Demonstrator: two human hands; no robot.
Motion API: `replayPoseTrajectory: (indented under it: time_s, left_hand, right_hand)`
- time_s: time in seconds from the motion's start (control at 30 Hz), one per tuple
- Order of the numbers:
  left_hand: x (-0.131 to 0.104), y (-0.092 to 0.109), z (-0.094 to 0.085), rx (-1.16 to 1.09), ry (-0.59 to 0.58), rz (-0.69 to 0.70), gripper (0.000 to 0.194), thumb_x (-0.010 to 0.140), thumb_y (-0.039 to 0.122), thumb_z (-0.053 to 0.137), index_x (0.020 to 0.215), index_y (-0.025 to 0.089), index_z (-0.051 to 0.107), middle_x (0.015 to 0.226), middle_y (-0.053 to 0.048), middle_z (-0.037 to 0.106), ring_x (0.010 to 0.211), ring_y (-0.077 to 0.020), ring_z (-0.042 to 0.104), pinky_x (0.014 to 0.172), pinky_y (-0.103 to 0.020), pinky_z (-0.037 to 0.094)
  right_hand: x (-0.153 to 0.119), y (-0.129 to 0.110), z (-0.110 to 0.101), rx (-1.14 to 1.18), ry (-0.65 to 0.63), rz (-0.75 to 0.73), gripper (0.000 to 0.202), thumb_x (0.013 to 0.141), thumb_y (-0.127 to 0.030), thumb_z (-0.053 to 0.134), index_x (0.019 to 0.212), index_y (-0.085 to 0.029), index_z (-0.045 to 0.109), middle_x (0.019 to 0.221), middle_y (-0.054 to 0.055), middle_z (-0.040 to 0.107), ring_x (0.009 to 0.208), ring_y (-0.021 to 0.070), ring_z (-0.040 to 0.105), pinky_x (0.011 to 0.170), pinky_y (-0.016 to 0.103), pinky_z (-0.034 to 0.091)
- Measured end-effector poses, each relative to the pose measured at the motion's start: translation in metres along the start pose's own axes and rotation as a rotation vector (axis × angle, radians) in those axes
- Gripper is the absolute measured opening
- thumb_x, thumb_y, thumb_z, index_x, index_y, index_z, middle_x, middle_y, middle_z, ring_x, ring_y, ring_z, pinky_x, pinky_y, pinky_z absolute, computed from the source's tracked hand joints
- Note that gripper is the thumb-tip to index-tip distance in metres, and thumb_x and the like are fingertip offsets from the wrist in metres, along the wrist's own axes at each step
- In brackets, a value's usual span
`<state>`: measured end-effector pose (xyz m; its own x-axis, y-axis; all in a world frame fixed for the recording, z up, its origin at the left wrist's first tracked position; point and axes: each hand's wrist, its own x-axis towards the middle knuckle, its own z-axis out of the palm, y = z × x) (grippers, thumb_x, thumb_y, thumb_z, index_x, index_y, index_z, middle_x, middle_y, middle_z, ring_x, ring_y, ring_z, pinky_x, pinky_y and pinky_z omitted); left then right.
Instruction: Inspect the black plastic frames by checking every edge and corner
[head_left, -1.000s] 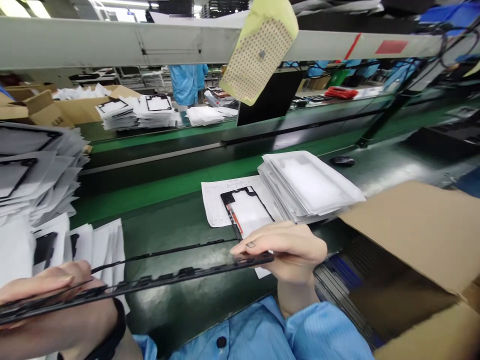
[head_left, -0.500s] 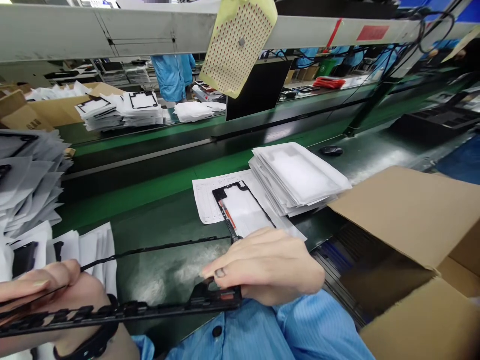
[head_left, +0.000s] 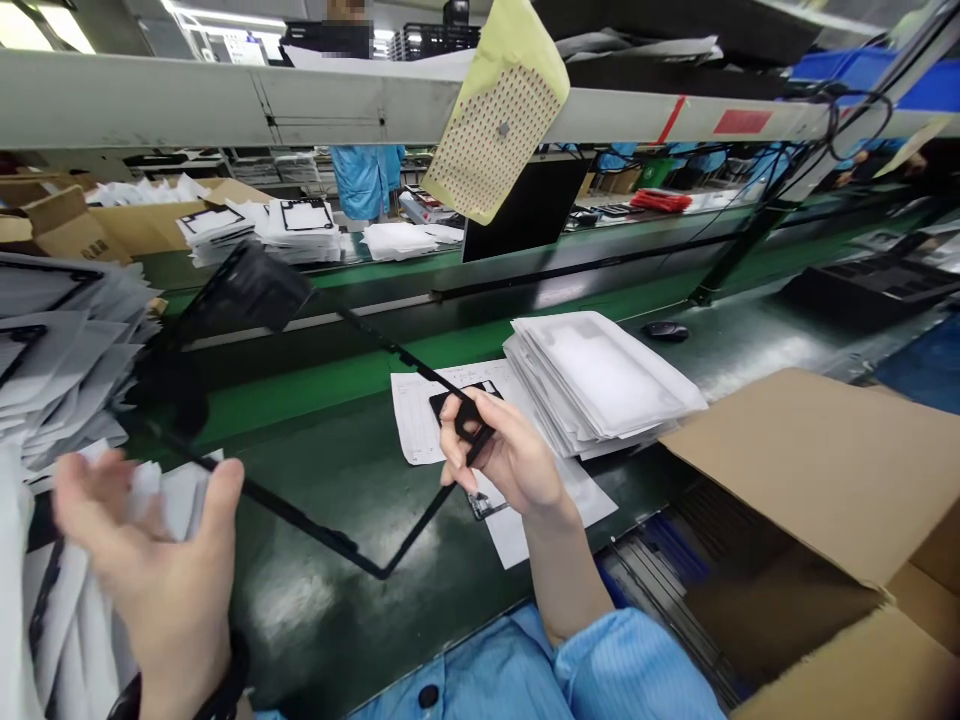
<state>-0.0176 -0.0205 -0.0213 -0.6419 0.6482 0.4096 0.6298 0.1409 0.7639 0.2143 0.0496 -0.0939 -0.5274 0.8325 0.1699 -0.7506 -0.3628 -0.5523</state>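
Note:
A thin black frame (head_left: 300,522) hangs tilted over the green bench, its far left end blurred by motion. My right hand (head_left: 504,445) pinches it at its right side, by a dark part with a hole. My left hand (head_left: 161,550) is raised at the lower left with fingers spread, close to the frame and not gripping it. Behind my right hand, another black frame (head_left: 480,508) lies on a white sheet, partly covered by the hand. A printed paper (head_left: 411,425) lies beside it.
A stack of white sleeves (head_left: 600,370) stands right of the papers, with a black mouse (head_left: 665,331) behind. An open cardboard box (head_left: 817,460) is at the right. Piled sleeves (head_left: 67,370) fill the left side. A pale beam (head_left: 187,105) with a hanging yellow sheet (head_left: 502,120) crosses above.
The held black frame has been lifted and turned, its far end now up at the left. My left hand has let go and opened. My right hand has moved up, still holding it.

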Motion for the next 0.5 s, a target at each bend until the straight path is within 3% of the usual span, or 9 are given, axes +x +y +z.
replayPoseTrajectory:
  time_s: [0.07, 0.1, 0.13, 0.2, 0.23, 0.33, 0.4, 0.5]
  left_hand:
    - [-0.009, 0.007, 0.001, -0.254, -0.242, -0.243, 0.077, 0.068, 0.036, 0.081, 0.135, 0.016, 0.049, 0.118, -0.011, 0.062, 0.100, -0.0210, 0.063, 0.083, -0.028, 0.053]
    - [-0.011, 0.010, 0.002, -0.348, -0.367, -0.368, 0.058, 0.071, 0.038, 0.079, 0.121, 0.014, 0.059, 0.093, -0.007, 0.067, 0.076, -0.0167, 0.064, 0.065, -0.022, 0.054]
    - [-0.012, 0.013, 0.002, -0.413, -0.456, -0.496, 0.042, 0.073, 0.038, 0.077, 0.104, 0.012, 0.065, 0.071, -0.003, 0.062, 0.058, -0.0125, 0.058, 0.051, -0.018, 0.049]
    - [-0.008, 0.019, 0.001, -0.528, -0.450, -0.759, 0.019, 0.083, 0.030, 0.067, 0.083, 0.012, 0.063, 0.049, 0.003, 0.046, 0.039, -0.0070, 0.044, 0.034, -0.012, 0.037]
    - [-0.005, 0.022, 0.000, -0.617, -0.384, -0.887, 0.015, 0.090, 0.024, 0.058, 0.082, 0.012, 0.061, 0.047, 0.005, 0.042, 0.036, -0.0056, 0.042, 0.031, -0.009, 0.033]
    - [0.004, 0.028, -0.007, -1.024, -0.253, -1.222, 0.032, 0.102, 0.020, 0.027, 0.102, 0.010, 0.057, 0.051, 0.002, 0.049, 0.035, -0.0058, 0.050, 0.030, -0.005, 0.036]
    - [0.005, 0.027, -0.013, -1.341, -0.265, -1.361, 0.039, 0.104, 0.027, 0.019, 0.119, 0.006, 0.048, 0.056, -0.004, 0.058, 0.042, -0.0106, 0.061, 0.032, -0.006, 0.041]
    - [0.002, 0.023, -0.020, -1.672, -0.369, -1.458, 0.040, 0.104, 0.030, 0.017, 0.131, 0.006, 0.034, 0.071, -0.015, 0.066, 0.059, -0.0192, 0.071, 0.035, -0.008, 0.046]
  right_hand:
    - [0.001, 0.003, 0.001, 0.114, -0.039, 0.056, 0.021, 0.101, -0.033, 0.043, 0.097, -0.016, 0.054, 0.078, 0.004, 0.067, 0.060, 0.0116, 0.064, 0.076, 0.030, 0.055]
    - [0.000, 0.004, 0.003, 0.163, -0.068, 0.087, 0.019, 0.101, -0.033, 0.043, 0.097, -0.017, 0.053, 0.087, 0.007, 0.070, 0.071, 0.0141, 0.068, 0.082, 0.030, 0.054]
    - [-0.002, 0.005, 0.006, 0.210, -0.098, 0.116, 0.019, 0.101, -0.033, 0.043, 0.098, -0.017, 0.052, 0.097, 0.010, 0.071, 0.083, 0.0165, 0.070, 0.086, 0.030, 0.052]
    - [-0.008, 0.004, 0.013, 0.290, -0.154, 0.158, 0.018, 0.100, -0.035, 0.047, 0.104, -0.018, 0.053, 0.117, 0.014, 0.067, 0.104, 0.0195, 0.067, 0.093, 0.030, 0.049]
    - [-0.011, 0.004, 0.016, 0.318, -0.175, 0.165, 0.018, 0.099, -0.034, 0.050, 0.109, -0.019, 0.054, 0.124, 0.014, 0.064, 0.110, 0.0197, 0.065, 0.095, 0.029, 0.048]
    - [-0.021, 0.003, 0.022, 0.342, -0.229, 0.134, 0.031, 0.096, -0.028, 0.057, 0.126, -0.023, 0.054, 0.134, 0.009, 0.059, 0.119, 0.0166, 0.060, 0.096, 0.024, 0.048]
    - [-0.027, 0.002, 0.025, 0.358, -0.268, 0.084, 0.040, 0.095, -0.025, 0.060, 0.134, -0.025, 0.052, 0.136, 0.007, 0.057, 0.121, 0.0149, 0.059, 0.096, 0.022, 0.048]
    - [-0.036, 0.000, 0.026, 0.381, -0.271, 0.049, 0.051, 0.089, -0.022, 0.066, 0.137, -0.026, 0.049, 0.136, 0.007, 0.057, 0.122, 0.0159, 0.058, 0.095, 0.024, 0.050]
